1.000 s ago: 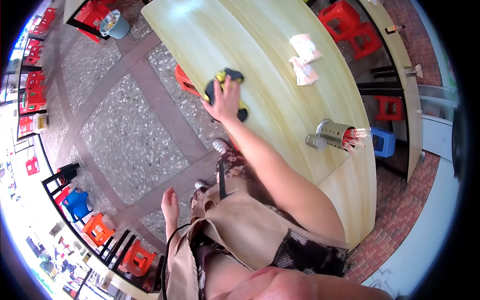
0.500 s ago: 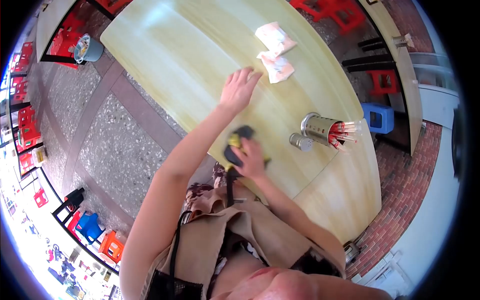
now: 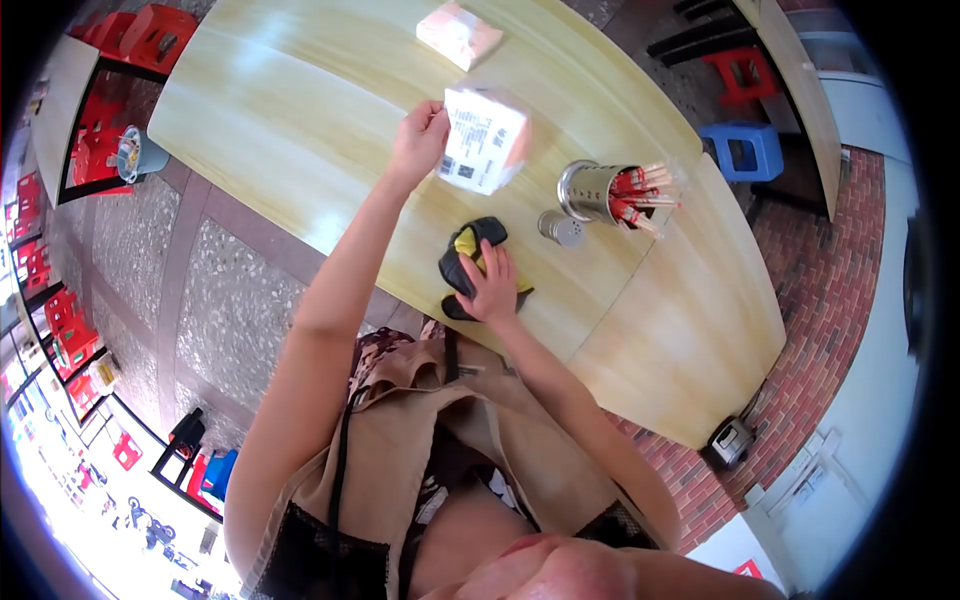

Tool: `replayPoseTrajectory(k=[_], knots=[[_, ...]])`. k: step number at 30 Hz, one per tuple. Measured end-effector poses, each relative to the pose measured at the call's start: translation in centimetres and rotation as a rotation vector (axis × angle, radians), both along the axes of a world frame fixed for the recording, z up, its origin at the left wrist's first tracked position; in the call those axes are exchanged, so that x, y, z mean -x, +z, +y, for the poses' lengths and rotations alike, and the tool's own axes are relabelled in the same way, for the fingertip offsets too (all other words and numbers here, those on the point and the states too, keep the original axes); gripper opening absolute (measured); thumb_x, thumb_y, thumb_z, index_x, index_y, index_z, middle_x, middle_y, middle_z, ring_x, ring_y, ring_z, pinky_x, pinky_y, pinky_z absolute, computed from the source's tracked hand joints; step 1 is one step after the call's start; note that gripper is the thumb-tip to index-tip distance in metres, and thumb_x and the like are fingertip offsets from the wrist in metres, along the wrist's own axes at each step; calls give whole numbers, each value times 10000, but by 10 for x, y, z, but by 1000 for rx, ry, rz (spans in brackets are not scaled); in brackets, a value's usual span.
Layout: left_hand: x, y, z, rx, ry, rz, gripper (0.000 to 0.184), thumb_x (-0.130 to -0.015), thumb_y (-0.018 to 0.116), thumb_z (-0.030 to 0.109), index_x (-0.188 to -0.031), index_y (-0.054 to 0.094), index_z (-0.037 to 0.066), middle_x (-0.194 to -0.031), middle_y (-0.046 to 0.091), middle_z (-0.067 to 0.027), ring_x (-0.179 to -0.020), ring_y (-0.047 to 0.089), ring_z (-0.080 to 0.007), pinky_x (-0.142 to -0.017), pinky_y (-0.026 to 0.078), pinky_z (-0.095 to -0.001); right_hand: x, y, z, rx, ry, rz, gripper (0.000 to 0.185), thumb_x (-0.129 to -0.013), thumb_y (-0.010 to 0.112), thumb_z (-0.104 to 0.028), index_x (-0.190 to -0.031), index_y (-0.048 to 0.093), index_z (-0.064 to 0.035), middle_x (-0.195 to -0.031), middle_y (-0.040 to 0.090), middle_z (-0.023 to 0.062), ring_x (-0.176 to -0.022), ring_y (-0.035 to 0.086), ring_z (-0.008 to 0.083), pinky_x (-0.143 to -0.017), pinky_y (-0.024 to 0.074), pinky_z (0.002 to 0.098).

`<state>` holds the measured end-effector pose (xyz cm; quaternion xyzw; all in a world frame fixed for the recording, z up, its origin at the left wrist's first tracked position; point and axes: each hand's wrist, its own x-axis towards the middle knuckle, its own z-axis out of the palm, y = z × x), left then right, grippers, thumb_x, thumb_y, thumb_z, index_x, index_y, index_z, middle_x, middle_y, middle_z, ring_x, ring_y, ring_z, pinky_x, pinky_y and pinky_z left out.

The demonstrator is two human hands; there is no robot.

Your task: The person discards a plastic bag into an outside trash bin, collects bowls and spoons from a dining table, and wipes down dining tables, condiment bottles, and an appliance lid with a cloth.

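Observation:
My left hand (image 3: 420, 145) is closed on the edge of a packet of tissues (image 3: 483, 140), tilted up off the table so that its white printed label shows. Under my right hand (image 3: 490, 285) lies a bunched black and yellow cloth (image 3: 467, 262); my fingers rest over it and press it to the tabletop near the table edge. A second tissue packet (image 3: 458, 36) lies flat farther up the table.
On the wooden table (image 3: 330, 130), a perforated metal holder (image 3: 587, 192) with red-wrapped chopsticks (image 3: 640, 195) lies beside a small metal shaker (image 3: 560, 228). A blue stool (image 3: 742, 150) stands right of the table, a bucket (image 3: 142, 155) at far left.
My left hand has taken hold of the nearer tissue packet and lifted it toward me. My right hand stays on the cloth. The whole view has shifted.

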<state>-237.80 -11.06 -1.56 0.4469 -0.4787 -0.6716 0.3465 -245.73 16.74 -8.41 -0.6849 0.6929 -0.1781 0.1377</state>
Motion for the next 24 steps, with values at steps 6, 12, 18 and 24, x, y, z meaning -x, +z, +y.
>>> replayPoseTrajectory(k=[6,12,18,24], knots=[[13,19,34,671,207,-274,103,-833,634,86,-910,577,49,-837,615,-90,-785,604,-250,-718,479,-333,-1,0,1,-20,-7,7,796,-629,733,-406,-1357,444,-263,-1473,280,173,-1263,338,448,-1063,277,545],[-8,-41,58,1156,-211,-491,308,-657,726,82,-900,540,111,-873,591,-44,-880,579,-249,-834,427,-359,-1,-1,1,-43,-10,-14,817,-608,763,-378,-1351,445,-259,-1472,282,166,-1270,331,444,-1070,278,531],[-31,-20,70,895,-126,-659,705,-589,843,367,-1153,501,120,-1198,455,-121,-1154,398,-301,-922,340,-424,-1,1,1,-12,-12,-14,763,-622,735,-369,-1327,480,-228,-1448,322,180,-1258,345,440,-1059,286,531],[-19,-32,42,830,-36,-546,593,-718,772,410,-1166,544,96,-1235,440,-165,-1157,414,-350,-958,361,-454,0,1,1,-8,0,-24,792,-615,757,-359,-1338,460,-232,-1456,297,174,-1260,335,447,-1065,276,537]])
